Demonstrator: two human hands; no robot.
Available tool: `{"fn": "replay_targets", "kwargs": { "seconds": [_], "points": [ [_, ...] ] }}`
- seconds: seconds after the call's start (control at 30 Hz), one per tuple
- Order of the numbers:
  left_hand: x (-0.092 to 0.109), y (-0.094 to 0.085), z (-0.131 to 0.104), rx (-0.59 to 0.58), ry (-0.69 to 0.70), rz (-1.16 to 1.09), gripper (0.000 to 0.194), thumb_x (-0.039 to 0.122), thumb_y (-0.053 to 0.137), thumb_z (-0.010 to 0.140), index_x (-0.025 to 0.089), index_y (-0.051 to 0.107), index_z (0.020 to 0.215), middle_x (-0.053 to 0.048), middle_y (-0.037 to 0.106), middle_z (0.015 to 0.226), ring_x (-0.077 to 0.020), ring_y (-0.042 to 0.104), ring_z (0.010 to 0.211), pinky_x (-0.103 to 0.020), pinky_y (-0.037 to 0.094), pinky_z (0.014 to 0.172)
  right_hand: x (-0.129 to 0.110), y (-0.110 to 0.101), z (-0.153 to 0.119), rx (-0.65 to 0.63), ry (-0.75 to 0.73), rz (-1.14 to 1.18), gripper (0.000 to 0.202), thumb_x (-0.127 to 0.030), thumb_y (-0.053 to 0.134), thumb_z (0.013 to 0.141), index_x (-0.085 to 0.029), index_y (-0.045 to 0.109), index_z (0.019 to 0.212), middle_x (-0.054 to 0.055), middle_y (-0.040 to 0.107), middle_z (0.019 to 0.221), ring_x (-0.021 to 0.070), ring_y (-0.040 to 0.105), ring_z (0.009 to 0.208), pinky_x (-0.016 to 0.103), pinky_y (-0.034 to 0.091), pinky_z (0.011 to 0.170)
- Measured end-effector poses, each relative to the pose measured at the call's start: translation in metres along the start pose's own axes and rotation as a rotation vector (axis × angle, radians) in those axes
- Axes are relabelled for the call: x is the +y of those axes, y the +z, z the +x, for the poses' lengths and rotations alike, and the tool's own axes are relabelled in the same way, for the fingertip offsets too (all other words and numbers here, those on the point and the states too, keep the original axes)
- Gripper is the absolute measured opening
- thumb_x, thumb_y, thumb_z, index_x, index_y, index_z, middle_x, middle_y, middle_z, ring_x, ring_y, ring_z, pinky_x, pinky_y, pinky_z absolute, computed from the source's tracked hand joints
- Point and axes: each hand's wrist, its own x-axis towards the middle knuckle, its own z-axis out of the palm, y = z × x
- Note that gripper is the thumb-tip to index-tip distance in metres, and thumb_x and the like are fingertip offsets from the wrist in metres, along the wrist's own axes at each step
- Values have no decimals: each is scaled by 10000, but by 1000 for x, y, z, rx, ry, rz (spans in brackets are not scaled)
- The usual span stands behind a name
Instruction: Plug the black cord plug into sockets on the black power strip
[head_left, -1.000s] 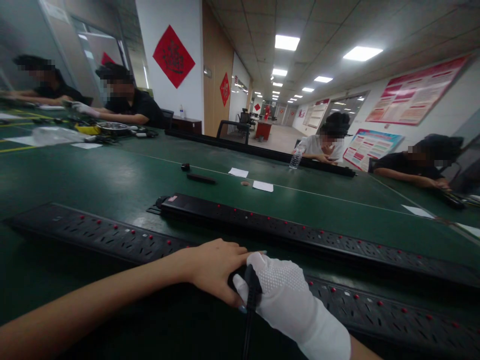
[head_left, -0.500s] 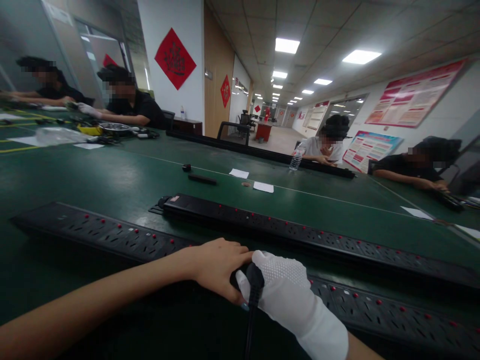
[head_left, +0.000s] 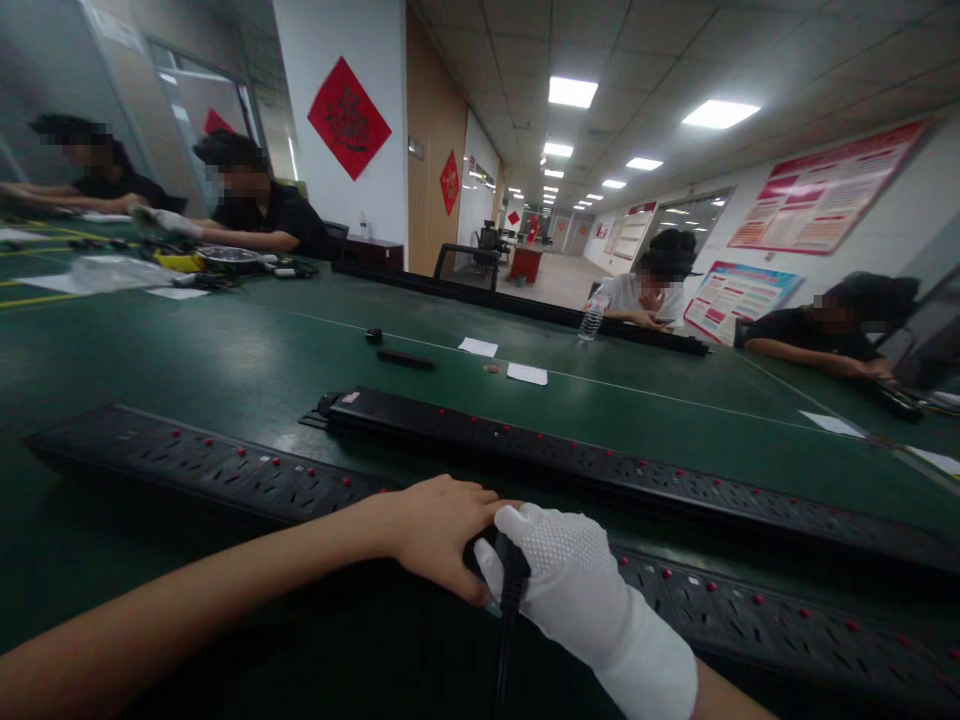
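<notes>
A long black power strip (head_left: 750,600) with red lights and rows of sockets lies across the near side of the table. My bare left hand (head_left: 444,530) is wrapped over the middle of this strip. Its fingertips are mostly hidden on the far side. My right hand (head_left: 574,575), in a white dotted glove, is closed round a black power plug (head_left: 513,572) at the strip, beside my left hand. From the plug a black cord (head_left: 506,650) hangs down toward me. Where the plug meets the strip is covered by my hands.
A second power strip (head_left: 600,452) lies just beyond, roughly parallel. Farther off are a short black bar (head_left: 405,358), paper slips (head_left: 527,374), a water bottle (head_left: 592,315) and a long black bar (head_left: 525,305). Several people sit round the green table (head_left: 247,345), with tools and parts at left.
Both hands stay almost in place. The plug and the cord have shifted very slightly to the right; the rest looks the same.
</notes>
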Motion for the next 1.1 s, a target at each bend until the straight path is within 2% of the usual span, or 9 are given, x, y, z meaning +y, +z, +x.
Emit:
{"fn": "replay_targets", "kwargs": {
  "seconds": [0.17,0.3,0.5,0.77,0.9,1.1],
  "points": [
    [0,2,0,25,9,19,705,642,537,609,203,446,1153,-67,573,1014,-242,560,869,-359,459,719,2,4,-1,25,7,-25,226,-395,413,816,-234,570,841,11,633,765,146,562,636,243,325,581],
    [-1,3,0,48,5,23,704,642,535,609,202,446,1151,-64,577,1004,-239,564,859,-359,455,726,1,4,-1,-8,32,-51,231,-429,456,783,-233,568,832,12,627,761,146,555,611,242,309,550],
    [0,1,2,-16,-2,7,630,615,554,612,189,500,1072,-68,575,1023,-237,561,890,-336,442,742,-1,7,1,16,54,-31,173,-377,464,776,-247,568,825,-2,633,760,160,572,628,255,318,556],
    [10,-1,4,-15,-49,-28,610,576,590,612,204,494,1086,-55,566,1079,-229,550,942,-325,417,797,7,2,-2,39,-7,-35,167,-357,467,774,-239,579,806,7,634,719,158,566,581,257,306,523],
    [23,0,22,-32,-48,-25,643,626,562,611,204,493,1092,-61,572,1060,-238,555,932,-327,417,773,23,-4,-17,48,-5,-15,173,-364,465,784,-241,580,821,6,626,720,144,560,581,243,321,530],
    [45,8,68,-21,57,1,744,706,461,633,209,409,1184,-91,552,1095,-259,564,904,-345,445,691,60,-19,-53,73,2,-38,217,-373,432,824,-226,590,802,15,612,706,114,539,565,219,337,516]
  ]
}}
